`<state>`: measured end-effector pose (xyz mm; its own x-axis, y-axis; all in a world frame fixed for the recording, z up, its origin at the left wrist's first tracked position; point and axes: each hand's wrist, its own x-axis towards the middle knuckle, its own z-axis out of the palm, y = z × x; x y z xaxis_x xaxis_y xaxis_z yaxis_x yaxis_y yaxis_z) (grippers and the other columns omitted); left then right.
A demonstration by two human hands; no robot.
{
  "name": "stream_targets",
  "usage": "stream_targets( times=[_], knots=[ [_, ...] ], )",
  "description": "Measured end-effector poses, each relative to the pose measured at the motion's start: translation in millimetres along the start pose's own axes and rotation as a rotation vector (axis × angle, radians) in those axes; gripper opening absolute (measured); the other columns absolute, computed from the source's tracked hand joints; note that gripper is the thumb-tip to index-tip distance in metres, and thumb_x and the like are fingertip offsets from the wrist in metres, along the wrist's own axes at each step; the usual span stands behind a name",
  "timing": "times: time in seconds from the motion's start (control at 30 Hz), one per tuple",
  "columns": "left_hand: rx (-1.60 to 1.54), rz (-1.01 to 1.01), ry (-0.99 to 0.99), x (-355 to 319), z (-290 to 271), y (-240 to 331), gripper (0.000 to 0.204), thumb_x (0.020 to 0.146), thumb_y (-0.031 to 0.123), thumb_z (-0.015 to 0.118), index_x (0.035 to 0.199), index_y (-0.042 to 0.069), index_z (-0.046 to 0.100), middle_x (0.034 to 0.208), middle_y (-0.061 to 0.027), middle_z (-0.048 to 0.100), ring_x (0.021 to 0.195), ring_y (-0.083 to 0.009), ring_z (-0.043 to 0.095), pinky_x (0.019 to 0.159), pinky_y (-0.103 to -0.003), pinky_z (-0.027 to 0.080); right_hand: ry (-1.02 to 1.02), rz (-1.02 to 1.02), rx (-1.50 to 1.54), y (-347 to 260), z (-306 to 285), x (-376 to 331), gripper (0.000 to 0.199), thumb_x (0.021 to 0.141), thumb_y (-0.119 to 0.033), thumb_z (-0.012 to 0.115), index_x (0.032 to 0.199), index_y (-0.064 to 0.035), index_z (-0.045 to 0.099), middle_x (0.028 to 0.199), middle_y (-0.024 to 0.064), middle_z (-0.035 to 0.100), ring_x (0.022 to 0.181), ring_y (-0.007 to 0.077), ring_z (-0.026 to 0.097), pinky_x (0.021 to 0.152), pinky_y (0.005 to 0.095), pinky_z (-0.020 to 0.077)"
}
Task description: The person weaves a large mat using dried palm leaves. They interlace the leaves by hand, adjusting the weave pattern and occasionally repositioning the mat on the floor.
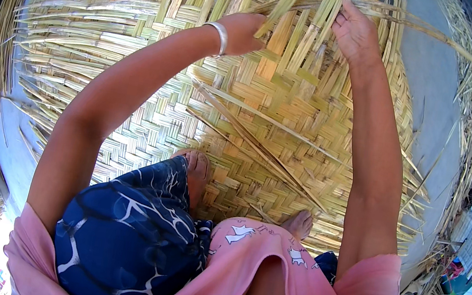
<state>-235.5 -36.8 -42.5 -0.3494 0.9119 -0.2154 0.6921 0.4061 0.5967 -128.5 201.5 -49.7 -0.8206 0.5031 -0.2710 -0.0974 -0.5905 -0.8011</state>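
A large mat of woven reed strips spreads under my feet, in a zigzag weave of pale green and yellow. My left hand, with a silver bangle at the wrist, is closed on a green reed strip that stands up out of the weave. To its right, my right hand pinches more upright strips between thumb and fingers. A flat brownish strip runs crosswise past both hands and sticks out to the right. Some fingertips are hidden behind the strips.
Loose split reeds lie across the mat in front of my feet. Long unwoven ends fringe its left side. A bundle of thin stalks lies far left on the grey floor; dry reed scraps are heaped at right.
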Motion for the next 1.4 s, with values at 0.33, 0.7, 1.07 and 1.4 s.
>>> stream_targets(
  times=[0.33, 0.7, 1.07, 1.4],
  knots=[
    [0.163, -0.224, -0.115, 31.4, -4.3, 9.7, 0.037, 0.074, 0.032, 0.066, 0.093, 0.001, 0.062, 0.091, -0.0204, 0.063, 0.089, -0.0336, 0.060, 0.081, -0.039, 0.047, 0.064, 0.065, 0.025, 2.7, -6.0, -18.3, 0.029, 0.089, -0.015, 0.055, 0.112, 0.0009, 0.050, 0.106, 0.0132, 0.057, 0.099, 0.0255, 0.056, 0.088, 0.0379, 0.0473],
    [0.173, -0.135, 0.032, 11.5, 22.1, 16.9, 0.022, 0.082, 0.014, 0.051, 0.099, 0.003, 0.058, 0.095, -0.0213, 0.062, 0.092, -0.0349, 0.059, 0.081, -0.042, 0.047, 0.078, 0.042, 0.063, 4.2, -8.8, -22.5, 0.030, 0.089, -0.015, 0.056, 0.113, 0.0011, 0.048, 0.107, 0.0124, 0.056, 0.099, 0.0261, 0.055, 0.090, 0.0400, 0.0465],
    [-0.062, -0.084, 0.126, 13.5, 22.3, 0.9, 0.018, 0.083, 0.017, 0.054, 0.094, 0.003, 0.055, 0.089, -0.0214, 0.061, 0.088, -0.0381, 0.058, 0.079, -0.042, 0.045, 0.220, 0.072, 0.039, 9.7, -15.7, -24.0, 0.037, 0.089, -0.015, 0.055, 0.119, 0.0025, 0.043, 0.121, 0.0173, 0.045, 0.113, 0.0319, 0.045, 0.098, 0.0431, 0.0398],
    [0.069, -0.183, 0.025, 2.2, 21.4, 21.7, 0.022, 0.083, 0.011, 0.046, 0.100, -0.003, 0.049, 0.095, -0.0247, 0.061, 0.092, -0.0391, 0.058, 0.080, -0.043, 0.045, 0.269, 0.103, 0.088, 14.7, -20.3, -39.4, 0.041, 0.088, -0.015, 0.057, 0.120, 0.0031, 0.040, 0.119, 0.0184, 0.041, 0.116, 0.0340, 0.041, 0.100, 0.0446, 0.0381]
  ],
)
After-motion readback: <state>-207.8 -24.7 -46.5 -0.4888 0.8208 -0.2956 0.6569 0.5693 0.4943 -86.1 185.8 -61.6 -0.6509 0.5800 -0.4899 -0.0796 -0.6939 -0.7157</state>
